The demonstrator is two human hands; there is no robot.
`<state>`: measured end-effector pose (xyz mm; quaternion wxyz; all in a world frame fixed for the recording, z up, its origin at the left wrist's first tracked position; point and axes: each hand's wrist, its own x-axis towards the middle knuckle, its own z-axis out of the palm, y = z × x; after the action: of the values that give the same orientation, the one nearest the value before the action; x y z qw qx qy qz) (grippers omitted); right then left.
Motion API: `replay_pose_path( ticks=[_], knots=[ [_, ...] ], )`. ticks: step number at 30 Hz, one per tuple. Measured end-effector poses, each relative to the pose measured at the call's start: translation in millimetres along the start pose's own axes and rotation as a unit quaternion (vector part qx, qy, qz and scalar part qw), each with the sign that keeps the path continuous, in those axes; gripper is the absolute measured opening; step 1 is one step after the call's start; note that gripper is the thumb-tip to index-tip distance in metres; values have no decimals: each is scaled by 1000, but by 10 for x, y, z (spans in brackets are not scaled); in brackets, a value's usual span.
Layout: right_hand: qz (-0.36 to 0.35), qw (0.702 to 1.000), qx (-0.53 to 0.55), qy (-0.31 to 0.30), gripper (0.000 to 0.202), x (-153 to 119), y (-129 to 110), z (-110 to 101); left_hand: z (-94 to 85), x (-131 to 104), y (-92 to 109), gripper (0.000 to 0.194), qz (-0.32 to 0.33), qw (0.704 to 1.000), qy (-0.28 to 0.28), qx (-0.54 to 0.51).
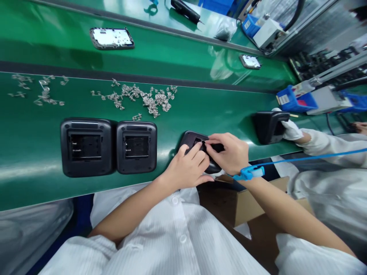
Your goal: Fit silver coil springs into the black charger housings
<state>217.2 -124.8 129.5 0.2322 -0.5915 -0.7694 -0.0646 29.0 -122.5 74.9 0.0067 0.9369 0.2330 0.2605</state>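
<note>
My left hand (pixel 189 166) grips a black plastic housing (pixel 189 138) at the table's front edge, fingers on top and thumb along the near side. My right hand (pixel 229 151) reaches in from the right, thumb and forefinger pinched at the housing's battery compartment. Whatever is between those fingertips is too small to make out. To the left, a larger black housing (pixel 65 149) and a second one (pixel 137 165) lie side by side, compartments facing up, with metal springs on their left inner walls. Loose metal battery springs (pixel 155 101) are heaped behind them.
More springs (pixel 45 95) lie at the far left. On the green strip behind sit two phone-like casings with white boards (pixel 111 38) (pixel 250 62). An electric screwdriver (pixel 186 10) lies farther back. At right, a co-worker's gloved hand (pixel 291 130) holds a black housing (pixel 269 128) near a blue bin (pixel 298 100).
</note>
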Motion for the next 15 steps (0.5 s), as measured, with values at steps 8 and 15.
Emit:
replay_pose_path(
  ticks=[8,15],
  knots=[
    [33,999,-5,38,5,-47,-24,38,25,2,0,64,-9,1000,-13,-7],
    [47,996,39,68,3,-57,-39,41,0,14,-4,62,-4,1000,-18,1]
  ],
)
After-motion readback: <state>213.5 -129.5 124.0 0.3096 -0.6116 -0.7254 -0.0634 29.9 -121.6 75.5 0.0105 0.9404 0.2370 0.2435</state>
